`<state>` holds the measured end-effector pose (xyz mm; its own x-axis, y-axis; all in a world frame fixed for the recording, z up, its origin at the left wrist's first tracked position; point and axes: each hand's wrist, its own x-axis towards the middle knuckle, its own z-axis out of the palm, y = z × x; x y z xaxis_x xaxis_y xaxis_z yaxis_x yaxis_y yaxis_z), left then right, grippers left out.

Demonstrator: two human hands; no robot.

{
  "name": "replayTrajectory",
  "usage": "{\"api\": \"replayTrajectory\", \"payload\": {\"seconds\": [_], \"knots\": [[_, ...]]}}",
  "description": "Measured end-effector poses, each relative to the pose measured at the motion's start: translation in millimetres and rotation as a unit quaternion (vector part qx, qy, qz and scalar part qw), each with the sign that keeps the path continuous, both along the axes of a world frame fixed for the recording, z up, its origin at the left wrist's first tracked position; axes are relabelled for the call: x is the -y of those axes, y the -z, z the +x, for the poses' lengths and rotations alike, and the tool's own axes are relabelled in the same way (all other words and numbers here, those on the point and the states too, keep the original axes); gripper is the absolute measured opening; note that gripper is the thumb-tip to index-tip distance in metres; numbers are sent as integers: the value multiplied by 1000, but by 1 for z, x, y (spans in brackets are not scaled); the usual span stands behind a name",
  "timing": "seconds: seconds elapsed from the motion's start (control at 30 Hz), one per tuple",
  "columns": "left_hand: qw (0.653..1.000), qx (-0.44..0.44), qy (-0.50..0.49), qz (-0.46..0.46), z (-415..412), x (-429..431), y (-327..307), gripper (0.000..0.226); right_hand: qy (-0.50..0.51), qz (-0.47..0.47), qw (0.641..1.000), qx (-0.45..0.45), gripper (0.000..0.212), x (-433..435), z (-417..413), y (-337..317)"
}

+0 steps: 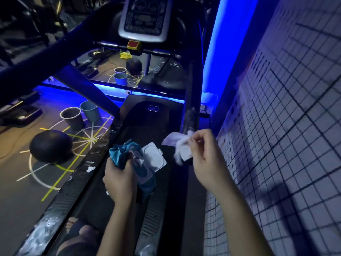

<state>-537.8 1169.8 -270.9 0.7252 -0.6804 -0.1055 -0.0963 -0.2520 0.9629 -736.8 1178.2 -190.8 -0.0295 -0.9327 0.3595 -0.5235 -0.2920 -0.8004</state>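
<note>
My left hand (120, 179) grips a teal pack of wet wipes (132, 159), crumpled in the fist, with its white flip lid (154, 157) standing open toward the right. My right hand (204, 154) pinches a white wipe (180, 145) between thumb and fingers, held a short way to the right of the pack and apart from it. Both hands hover over the dark treadmill belt (144, 132). The treadmill console (145, 17) stands ahead at the top, with a red stop button (133, 44) below it.
A tiled wall (286, 126) runs close on the right. The treadmill's right handrail (191, 100) and left side rail (73, 178) flank the belt. On the floor at left lie a dark ball (50, 145) and two buckets (72, 118), repeated in a mirror ahead.
</note>
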Motion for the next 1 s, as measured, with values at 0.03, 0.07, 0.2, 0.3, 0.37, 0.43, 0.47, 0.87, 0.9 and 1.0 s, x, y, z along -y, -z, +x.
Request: {"api": "replayTrajectory", "payload": {"seconds": [0.03, 0.07, 0.2, 0.3, 0.37, 0.43, 0.47, 0.87, 0.9, 1.0], "knots": [[1000, -4, -3, 6, 0, 0, 1, 21, -6, -8, 1000, 20, 14, 1, -3, -4], [1000, -5, -4, 8, 0, 0, 1, 20, -11, -13, 999, 43, 13, 1, -6, -10], [1000, -6, -3, -8, 3, 4, 4, 15, 11, -51, 987, 150, 2, 14, -24, -26], [999, -4, -13, -29, 6, 9, 3, 16, 82, -45, 959, 268, 4, 51, -43, -20], [999, -2, -12, -39, 7, 13, 2, 17, 138, 4, 929, 343, 8, 85, -53, -13], [999, -6, -7, -42, 7, 17, 2, 17, 166, 63, 905, 388, 17, 115, -60, -8], [999, -7, -4, -44, 6, 18, 2, 17, 184, 77, 908, 369, 23, 129, -62, -5], [999, -9, 11, -38, 9, 31, 13, 16, 61, 142, 987, 38, 22, 226, -59, -19], [999, -7, 13, -35, 9, 32, 14, 17, 53, 144, 988, -16, 22, 230, -59, -15], [999, -7, 16, -29, 11, 33, 19, 17, 8, 116, 982, -148, 25, 234, -64, 3]]}}
